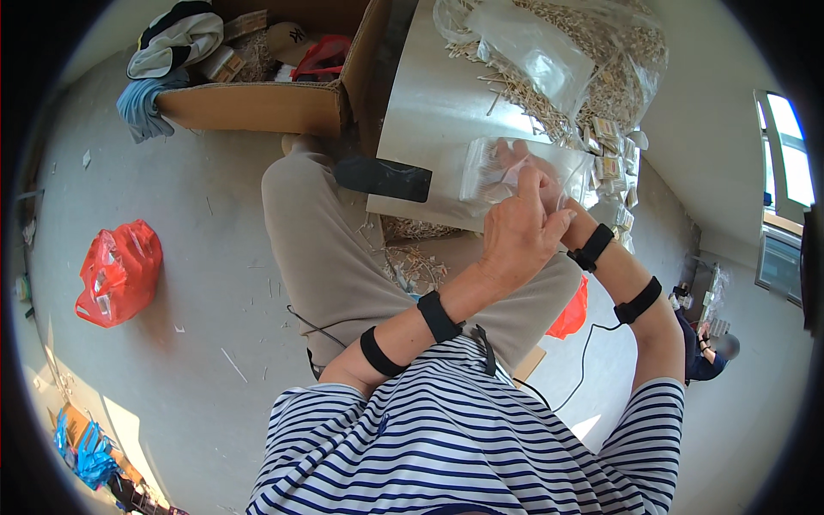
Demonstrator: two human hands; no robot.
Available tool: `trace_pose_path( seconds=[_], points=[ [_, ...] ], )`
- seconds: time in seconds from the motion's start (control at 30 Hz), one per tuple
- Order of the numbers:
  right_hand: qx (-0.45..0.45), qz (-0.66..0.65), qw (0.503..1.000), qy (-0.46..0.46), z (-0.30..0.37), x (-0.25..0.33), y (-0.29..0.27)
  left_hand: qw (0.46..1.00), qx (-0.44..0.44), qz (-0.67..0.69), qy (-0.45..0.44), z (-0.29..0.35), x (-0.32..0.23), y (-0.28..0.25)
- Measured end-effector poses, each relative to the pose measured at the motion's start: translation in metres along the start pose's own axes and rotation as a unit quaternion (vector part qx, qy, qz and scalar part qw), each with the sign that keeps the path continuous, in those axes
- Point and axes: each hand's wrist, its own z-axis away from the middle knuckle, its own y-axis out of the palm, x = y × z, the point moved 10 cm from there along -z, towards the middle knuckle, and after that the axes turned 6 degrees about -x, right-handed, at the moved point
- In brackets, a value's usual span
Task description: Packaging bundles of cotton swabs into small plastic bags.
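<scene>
Pouches (478, 172) of clear plastic, thin and bunched in a sheaf, sit over the near side of the pale worktop (421, 112), in front of the person and to the right of their knees. The right hand (536, 172) is partly covered by the film, its fingers blurred behind it; whether its grip is clenched on the sheaf, one cannot tell. The left hand (522, 227) crosses over from the left, index finger reaching up to the plastic, thumb spread toward the right wrist; whether this grip pinches any film is also unclear.

Beyond the pouches, a large transparent bag (631, 56) of thin pale sticks spreads over the far right of the worktop, with loose sticks beside it. Small packets (609, 163) crowd the right edge. A flat black strip (386, 178) lies at the near left corner, by the person's leg. Left of the worktop stands an open cardboard box (257, 107) with a cap (287, 41) inside and cloth over its edge. A red plastic bag (120, 270) rests on the grey floor (206, 215), well apart.
</scene>
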Motion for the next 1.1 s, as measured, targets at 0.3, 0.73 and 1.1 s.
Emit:
trace_pose_path(
  seconds=[0.3,0.73,1.1],
  points=[
    [-0.028,-0.253,0.965,0.064,-0.013,-0.056,0.026,0.997,0.003,0.076,0.028,0.005,0.002,0.007],
    [0.183,-0.418,0.864,0.215,0.039,-0.047,0.033,0.965,0.054,0.251,-0.06,-0.001,0.012,0.02],
    [0.048,-0.193,0.979,0.048,0.02,-0.05,0.011,0.968,0.054,0.241,-0.044,0.001,0.007,0.02]
  ],
)
